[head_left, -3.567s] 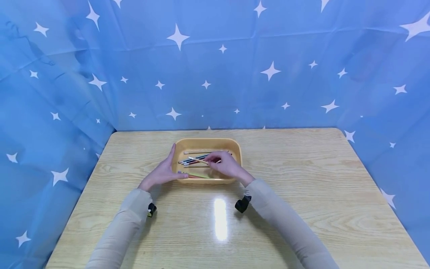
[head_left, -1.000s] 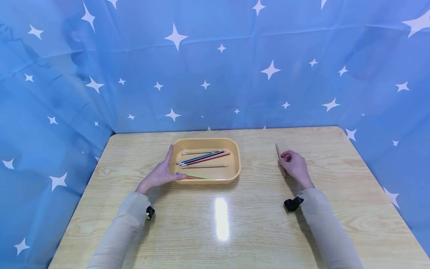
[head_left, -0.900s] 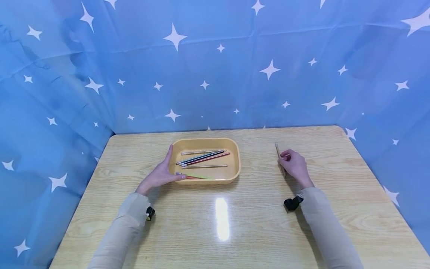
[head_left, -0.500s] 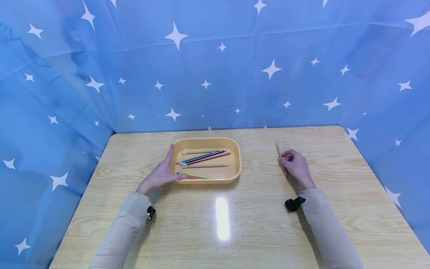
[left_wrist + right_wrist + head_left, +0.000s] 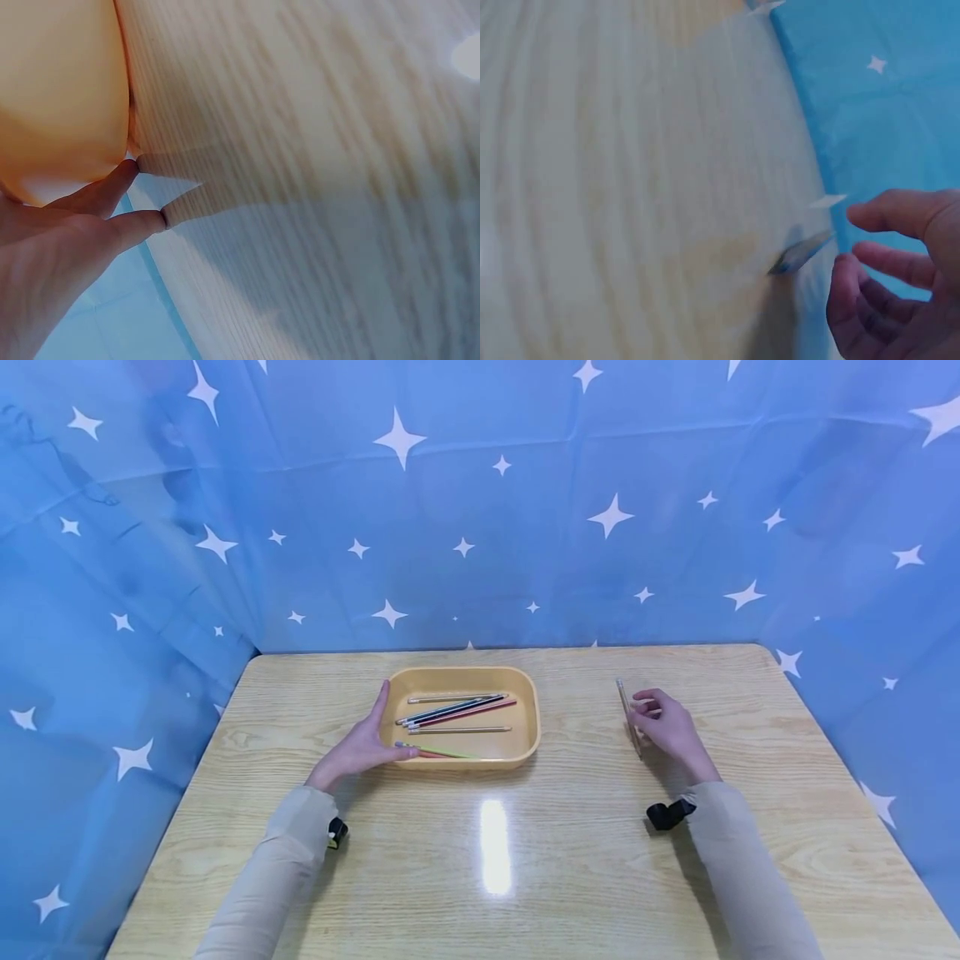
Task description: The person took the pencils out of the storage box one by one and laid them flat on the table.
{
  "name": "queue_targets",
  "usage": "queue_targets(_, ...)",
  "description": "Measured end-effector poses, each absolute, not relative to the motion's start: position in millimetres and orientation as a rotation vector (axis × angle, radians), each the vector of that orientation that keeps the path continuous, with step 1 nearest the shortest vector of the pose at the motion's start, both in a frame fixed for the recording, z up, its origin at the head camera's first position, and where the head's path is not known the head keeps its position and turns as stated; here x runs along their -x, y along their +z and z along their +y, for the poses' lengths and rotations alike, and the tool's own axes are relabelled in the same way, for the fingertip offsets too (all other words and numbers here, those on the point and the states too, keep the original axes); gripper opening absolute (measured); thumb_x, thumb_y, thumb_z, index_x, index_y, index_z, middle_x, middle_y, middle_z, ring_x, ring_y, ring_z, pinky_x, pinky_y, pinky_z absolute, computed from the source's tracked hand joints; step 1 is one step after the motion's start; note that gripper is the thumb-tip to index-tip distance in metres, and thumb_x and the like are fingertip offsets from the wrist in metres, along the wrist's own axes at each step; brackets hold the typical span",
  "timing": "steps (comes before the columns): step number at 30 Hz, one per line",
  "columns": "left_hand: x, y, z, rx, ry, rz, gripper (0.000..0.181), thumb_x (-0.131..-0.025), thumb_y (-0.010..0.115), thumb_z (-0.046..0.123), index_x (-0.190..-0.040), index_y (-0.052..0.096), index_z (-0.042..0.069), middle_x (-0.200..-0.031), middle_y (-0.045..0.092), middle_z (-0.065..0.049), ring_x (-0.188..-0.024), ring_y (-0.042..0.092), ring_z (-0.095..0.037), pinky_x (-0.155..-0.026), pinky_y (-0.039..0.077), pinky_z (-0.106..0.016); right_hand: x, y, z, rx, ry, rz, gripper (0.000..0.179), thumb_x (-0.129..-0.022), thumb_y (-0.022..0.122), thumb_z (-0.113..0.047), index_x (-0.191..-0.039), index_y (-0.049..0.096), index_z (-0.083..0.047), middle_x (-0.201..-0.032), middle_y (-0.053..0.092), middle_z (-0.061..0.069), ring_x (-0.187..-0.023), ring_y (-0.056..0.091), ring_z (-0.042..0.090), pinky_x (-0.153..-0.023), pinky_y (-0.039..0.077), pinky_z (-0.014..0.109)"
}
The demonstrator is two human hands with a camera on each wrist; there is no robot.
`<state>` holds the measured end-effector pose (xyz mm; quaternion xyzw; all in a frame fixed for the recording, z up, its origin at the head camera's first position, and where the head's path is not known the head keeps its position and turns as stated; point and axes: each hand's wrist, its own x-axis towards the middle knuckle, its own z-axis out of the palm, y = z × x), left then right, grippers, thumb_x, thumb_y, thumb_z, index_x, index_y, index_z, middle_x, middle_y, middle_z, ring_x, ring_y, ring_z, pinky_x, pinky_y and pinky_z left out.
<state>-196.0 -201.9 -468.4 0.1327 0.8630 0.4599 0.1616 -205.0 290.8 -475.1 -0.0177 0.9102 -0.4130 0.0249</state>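
My left hand [image 5: 363,746] holds the left end of a yellow tray [image 5: 522,739], thumb over the front rim and fingers along the left wall. In the left wrist view its fingers lie against the tray's side [image 5: 67,90]. Inside the tray lie several pencils [image 5: 457,731]: gold, dark, red and green ones. Right of the tray, a gold pencil [image 5: 624,700] lies on the table, eraser end toward the back. My right hand [image 5: 670,727] is just beside it, fingers loosely bent. The right wrist view shows thumb and fingers spread apart from the pencil [image 5: 802,253].
The light wood-grain table [image 5: 420,877] reaches back to a blue curtain [image 5: 510,552] with white stars. A bright light reflection falls on the tabletop in front of the tray. Each wrist bears a black camera.
My right hand took a gold pencil out of the tray, carried it right to the table, and has now let go, shifting slightly right. The left hand has stayed at the tray.
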Motion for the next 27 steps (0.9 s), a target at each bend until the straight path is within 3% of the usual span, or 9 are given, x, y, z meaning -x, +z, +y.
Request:
queue_targets(8, 197, -467, -202, -0.385, 1.327, 2.454, 0.125, -0.078, 0.081, 0.038, -0.152, -0.019, 0.027, -0.159, -0.008, -0.015, -0.14, 0.012, -0.045, -0.11, 0.02, -0.058, 207, -459, 255, 0.235, -1.27, 2.818, 0.035, -0.096, 0.059, -0.012, -0.125, 0.055, 0.007, -0.105, 0.061, 0.021, -0.096, 0.06, 0.038, -0.075, 0.05, 0.038)
queue_targets(14, 196, -467, -199, -0.366, 1.318, 2.448, 0.126, -0.077, 0.082, 0.039, -0.151, -0.019, 0.03, -0.159, -0.008, -0.014, -0.141, 0.011, -0.045, -0.11, 0.017, -0.058, 206, -458, 222, 0.456, -1.251, 2.814, 0.028, -0.091, 0.062, -0.003, -0.117, 0.06, 0.008, -0.097, 0.064, 0.016, -0.087, 0.063, 0.032, -0.073, 0.053, 0.039)
queue_targets(21, 196, -468, -200, -0.376, 1.31, 2.464, 0.127, -0.076, 0.082, 0.038, -0.152, -0.019, 0.023, -0.159, -0.007, -0.017, -0.14, 0.011, -0.046, -0.11, 0.015, -0.059, 205, -449, 189, 0.68, -1.288, 2.819, 0.022, -0.088, 0.063, 0.002, -0.11, 0.063, 0.007, -0.088, 0.066, 0.011, -0.081, 0.063, 0.026, -0.069, 0.055, 0.036)
queue_targets(27, 195, -468, -202, -0.359, 1.334, 2.449, 0.127, -0.076, 0.082, 0.037, -0.152, -0.019, 0.029, -0.159, -0.008, -0.016, -0.14, 0.01, -0.047, -0.11, 0.015, -0.06, 203, -441, 165, 0.777, -1.372, 2.77, 0.021, -0.087, 0.062, 0.004, -0.108, 0.065, 0.006, -0.089, 0.068, 0.011, -0.081, 0.062, 0.024, -0.066, 0.054, 0.033)
